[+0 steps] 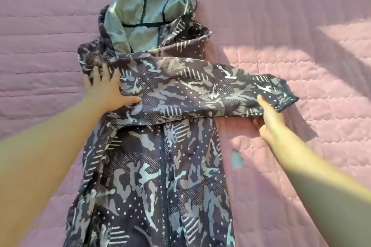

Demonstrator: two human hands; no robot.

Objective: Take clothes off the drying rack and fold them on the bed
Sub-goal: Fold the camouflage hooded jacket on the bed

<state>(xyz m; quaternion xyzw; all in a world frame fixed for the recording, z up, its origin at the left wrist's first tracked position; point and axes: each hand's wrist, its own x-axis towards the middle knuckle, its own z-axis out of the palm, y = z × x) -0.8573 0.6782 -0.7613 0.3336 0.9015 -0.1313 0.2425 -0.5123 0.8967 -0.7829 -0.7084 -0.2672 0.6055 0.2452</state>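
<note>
The left arm reached forward from the lower left. The left hand (106, 90) lay flat on the left shoulder of the jacket (156, 176), with the fingers straight and spread and the thumb pointing to the right. It pressed the cloth down and gripped nothing.

The right arm came from the lower right. The right hand (269, 120) held the sleeve (200, 90) close to the cuff (285, 94). The thumb (264, 104) lay on top of the cloth and the other fingers were under the lower edge, so the sleeve was pinched between them. How the hidden fingers bent, I could not tell.

The jacket lay on the bed (40, 36) with its front up, and the dark zipper (163, 166) ran down the middle. It had a camouflage pattern in dark blue, grey and light blue with white dots and stripes. The sleeve was laid across the chest from left to right, and its cuff end reached past the right side of the jacket, over the bed. The hood (144, 18) was at the far end, open, and showed a grey lining with dark seams.

The bed had a pink quilted cover with stitched lines. A small blue spot (237, 159) was on the cover just right of the jacket. Bright sunlight fell on the right part of the cover, and a dark band of shadow crossed it.
</note>
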